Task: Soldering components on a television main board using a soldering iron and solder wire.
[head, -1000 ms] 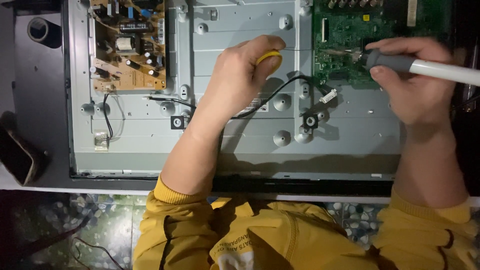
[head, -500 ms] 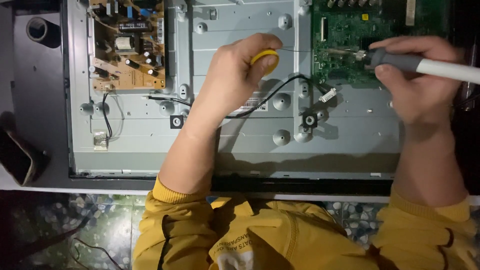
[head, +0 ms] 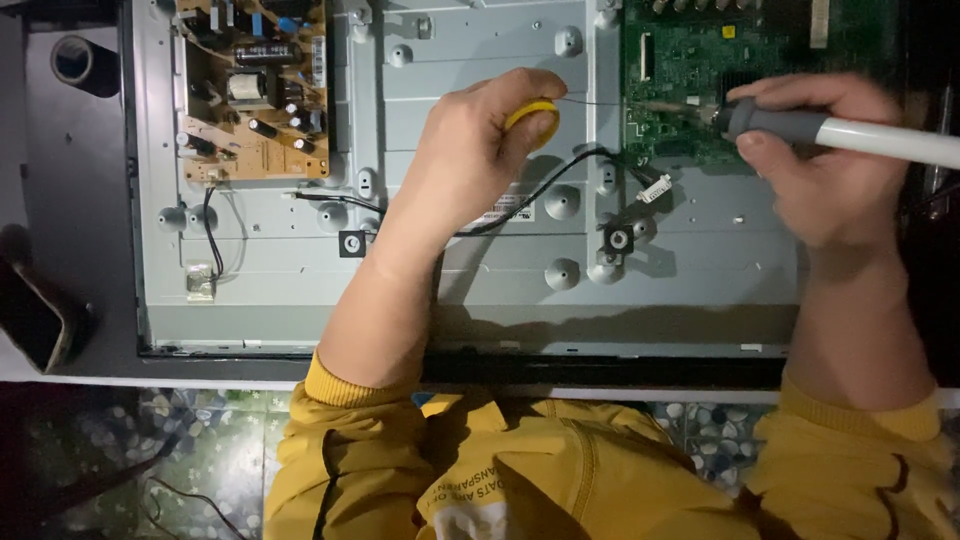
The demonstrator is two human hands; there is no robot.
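Hands [head: 480, 150] [head: 825, 165] hold yellow spool [head: 533, 112] and soldering iron [head: 850, 130].

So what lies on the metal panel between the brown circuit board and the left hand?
In the head view, a bare grey metal panel with raised screw bosses; nothing else between brown board and left hand.

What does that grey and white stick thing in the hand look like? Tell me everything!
The tool is pen-shaped, with a grey grip and a white, plastic-looking handle running off the picture's right edge. It lies almost level, its tip pointing left onto the green circuit board. The right hand pinches the grey part; the very tip is too small to make out.
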